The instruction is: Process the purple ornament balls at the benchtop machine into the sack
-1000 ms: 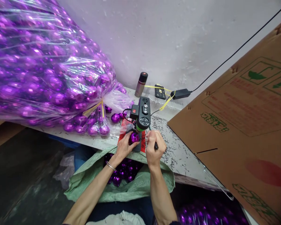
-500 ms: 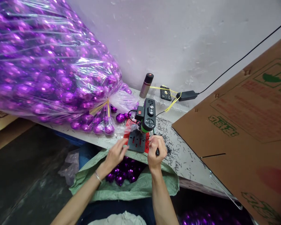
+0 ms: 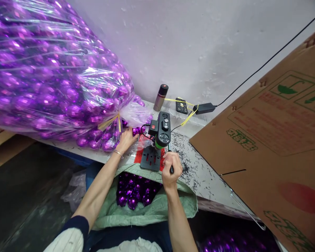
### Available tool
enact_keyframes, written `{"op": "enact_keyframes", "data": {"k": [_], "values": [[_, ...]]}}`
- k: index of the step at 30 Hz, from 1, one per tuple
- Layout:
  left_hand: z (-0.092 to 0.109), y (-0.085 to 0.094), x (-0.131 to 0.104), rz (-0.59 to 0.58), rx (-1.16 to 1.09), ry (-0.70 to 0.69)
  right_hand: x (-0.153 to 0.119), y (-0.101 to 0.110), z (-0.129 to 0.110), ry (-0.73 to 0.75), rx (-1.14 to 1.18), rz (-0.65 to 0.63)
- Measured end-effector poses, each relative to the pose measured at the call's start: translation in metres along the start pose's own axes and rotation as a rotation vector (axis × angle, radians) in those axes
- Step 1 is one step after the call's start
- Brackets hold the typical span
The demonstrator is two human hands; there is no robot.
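Observation:
My right hand [image 3: 171, 169] is wrapped round the black-gripped lever handle [image 3: 171, 170] of a small bench press [image 3: 163, 131]. The press has a black head with round vents and a green band, above a slotted dark base plate [image 3: 150, 159]. To the left of the press, my left hand [image 3: 127, 140] has its thumb and fingers at a shiny purple ball [image 3: 135, 131], partly covering it. More purple balls lie beside and behind that hand. Below the plate, an open pale green sack [image 3: 183, 199] holds several purple balls [image 3: 132, 203].
A big tied clear bag [image 3: 60, 80] of purple balls fills the left. Behind the press are a spray can [image 3: 161, 98], a dark device [image 3: 181, 105] and a power adapter [image 3: 205, 108]. Black scraps [image 3: 196, 171] litter the bench. A cardboard box [image 3: 252, 133] leans in from the right.
My left hand has moved from beside the base plate up and left to the loose purple balls. The right hand stays on the lever handle. The view has shifted slightly.

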State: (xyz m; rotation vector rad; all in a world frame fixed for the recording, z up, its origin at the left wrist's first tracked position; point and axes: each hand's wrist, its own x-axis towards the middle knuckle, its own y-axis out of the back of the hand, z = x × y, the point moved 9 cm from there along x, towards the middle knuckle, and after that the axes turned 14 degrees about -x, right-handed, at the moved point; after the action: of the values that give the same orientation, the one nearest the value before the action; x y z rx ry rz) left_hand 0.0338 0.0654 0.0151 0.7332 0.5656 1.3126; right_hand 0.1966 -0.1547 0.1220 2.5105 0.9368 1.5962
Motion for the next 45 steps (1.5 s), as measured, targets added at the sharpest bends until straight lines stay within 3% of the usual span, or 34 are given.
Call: {"op": "enact_keyframes", "data": {"k": [4,6,10,14,18,23,28,37,45], "values": [[-0.016,0.031,-0.036,0.192,-0.479,-0.071,-0.001,-0.002,0.001,-0.008,0.000,-0.011],[-0.030,0.033,-0.065,0.208,-0.837,-0.049,-0.001,-0.002,0.002,-0.013,0.002,-0.007],[-0.041,-0.015,-0.117,-0.045,-1.524,0.264,-0.002,-0.001,0.004,-0.032,0.001,0.015],[-0.032,-0.055,-0.137,-0.189,-1.815,0.483,-0.003,-0.001,0.003,-0.021,-0.001,0.009],[-0.034,-0.078,-0.130,-0.132,-1.681,0.466,-0.003,-0.001,0.004,-0.020,0.003,0.001],[-0.020,-0.082,-0.112,-0.073,-1.133,0.119,-0.003,0.000,0.003,-0.014,-0.003,-0.001],[0.001,-0.078,-0.103,-0.063,-0.673,-0.119,-0.003,-0.001,0.002,-0.004,-0.014,-0.025],[0.027,-0.079,-0.098,-0.052,-0.477,-0.324,-0.002,-0.001,0.001,-0.001,-0.017,-0.022],[0.028,-0.079,-0.093,-0.137,-0.481,-0.383,-0.004,-0.001,0.002,-0.006,-0.011,-0.032]]}}
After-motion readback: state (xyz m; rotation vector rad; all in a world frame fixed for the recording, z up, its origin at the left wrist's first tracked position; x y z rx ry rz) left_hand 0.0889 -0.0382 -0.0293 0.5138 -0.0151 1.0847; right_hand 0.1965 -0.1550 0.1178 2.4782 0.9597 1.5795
